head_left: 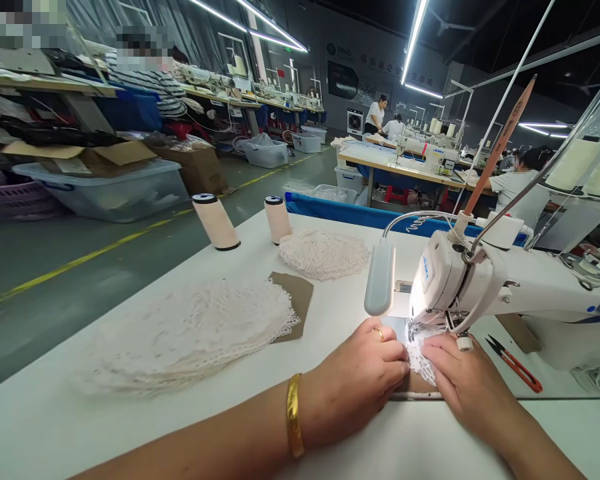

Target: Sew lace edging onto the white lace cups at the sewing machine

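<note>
A small piece of white lace (420, 363) lies under the presser foot of a white sewing machine (433, 283), lit by its lamp (380, 277). My left hand (357, 377), wearing a ring and a gold bangle, is closed with curled fingers at the left edge of the lace. From the other side my right hand (467, 370) grips the lace's right edge, its fingers pressed together close to the needle. Under the hands, part of the lace is hidden. Red-handled thread snips (515, 363) lie to the right of my right hand.
On the white table (260, 427) are a large stack of lace pieces (180, 333) over brown card (300, 300), a smaller lace pile (325, 253) and two thread cones (216, 223) (279, 221). Beyond are plastic bins (110, 190), other sewing stations and several people.
</note>
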Tool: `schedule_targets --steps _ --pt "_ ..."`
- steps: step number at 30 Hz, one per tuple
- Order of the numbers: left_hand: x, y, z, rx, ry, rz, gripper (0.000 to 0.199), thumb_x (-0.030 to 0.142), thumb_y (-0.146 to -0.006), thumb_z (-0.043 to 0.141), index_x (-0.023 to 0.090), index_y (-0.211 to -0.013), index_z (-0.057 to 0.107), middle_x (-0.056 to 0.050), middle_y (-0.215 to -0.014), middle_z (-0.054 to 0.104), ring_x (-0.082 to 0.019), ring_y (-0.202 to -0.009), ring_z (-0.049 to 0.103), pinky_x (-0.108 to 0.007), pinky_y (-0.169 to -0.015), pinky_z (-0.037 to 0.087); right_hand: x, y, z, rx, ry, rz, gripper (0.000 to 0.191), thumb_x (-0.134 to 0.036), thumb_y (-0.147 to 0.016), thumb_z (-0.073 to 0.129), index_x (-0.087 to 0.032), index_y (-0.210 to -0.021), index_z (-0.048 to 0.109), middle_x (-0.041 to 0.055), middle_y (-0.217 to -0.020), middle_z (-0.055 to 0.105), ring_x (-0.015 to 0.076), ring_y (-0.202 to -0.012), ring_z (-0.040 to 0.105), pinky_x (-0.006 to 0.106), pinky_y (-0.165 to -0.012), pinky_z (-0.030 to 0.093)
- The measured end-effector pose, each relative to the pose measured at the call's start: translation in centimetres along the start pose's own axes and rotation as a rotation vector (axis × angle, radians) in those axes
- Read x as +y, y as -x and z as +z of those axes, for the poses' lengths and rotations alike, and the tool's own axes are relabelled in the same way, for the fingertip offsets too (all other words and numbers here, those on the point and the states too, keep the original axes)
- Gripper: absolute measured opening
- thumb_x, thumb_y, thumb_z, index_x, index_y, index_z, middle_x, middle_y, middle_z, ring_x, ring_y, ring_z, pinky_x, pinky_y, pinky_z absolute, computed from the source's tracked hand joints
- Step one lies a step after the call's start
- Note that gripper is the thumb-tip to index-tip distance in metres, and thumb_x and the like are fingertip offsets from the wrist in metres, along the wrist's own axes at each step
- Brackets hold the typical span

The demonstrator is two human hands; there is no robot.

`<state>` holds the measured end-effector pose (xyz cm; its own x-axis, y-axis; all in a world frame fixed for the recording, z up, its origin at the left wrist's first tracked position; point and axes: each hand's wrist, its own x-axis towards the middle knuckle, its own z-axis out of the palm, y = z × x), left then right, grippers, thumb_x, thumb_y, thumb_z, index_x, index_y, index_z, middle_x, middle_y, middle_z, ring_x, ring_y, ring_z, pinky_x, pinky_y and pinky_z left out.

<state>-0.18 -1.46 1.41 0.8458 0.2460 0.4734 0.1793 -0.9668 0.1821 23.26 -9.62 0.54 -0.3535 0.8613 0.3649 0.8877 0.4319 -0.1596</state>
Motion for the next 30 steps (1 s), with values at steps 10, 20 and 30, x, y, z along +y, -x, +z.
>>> schedule_targets --steps 10,20,30 --pt "-1.0 -0.6 0.3 0.034 -0.028 -0.03 0.023 0.007 -0.097 0.057 0.021 -0.092 0.074 -0.005 -0.085 0.071 -0.022 -0.083 0.061 -0.037 -0.082 0.045 0.3 -0.4 0.4 0.057 0.112 0.052 0.035 -0.006 -0.091 0.048 -0.025 -0.11 0.071 0.0094 -0.113 0.075 0.0267 -0.088 0.065 0.038 -0.074 0.055" --pt "-1.8 -0.6 0.5 0.063 -0.04 -0.017 0.027 0.012 -0.102 0.051 0.021 -0.099 0.076 -0.007 -0.088 0.073 -0.022 -0.085 0.063 -0.038 -0.084 0.049 -0.2 -0.1 0.8 0.027 0.002 -0.068 0.038 -0.002 -0.094 0.05 -0.026 -0.115 0.07 0.0073 -0.107 0.073 0.0248 -0.094 0.064 0.036 -0.079 0.054" --pt "-3.1 -1.6 0.2 -0.018 0.029 -0.149 0.024 0.015 -0.101 0.051 0.021 -0.097 0.074 -0.006 -0.095 0.073 -0.023 -0.092 0.066 -0.038 -0.091 0.049 0.3 -0.3 1.8 0.067 -0.009 0.02 0.041 -0.009 -0.098 0.045 -0.024 -0.126 0.071 0.0091 -0.128 0.075 0.0268 -0.103 0.07 0.037 -0.079 0.061"
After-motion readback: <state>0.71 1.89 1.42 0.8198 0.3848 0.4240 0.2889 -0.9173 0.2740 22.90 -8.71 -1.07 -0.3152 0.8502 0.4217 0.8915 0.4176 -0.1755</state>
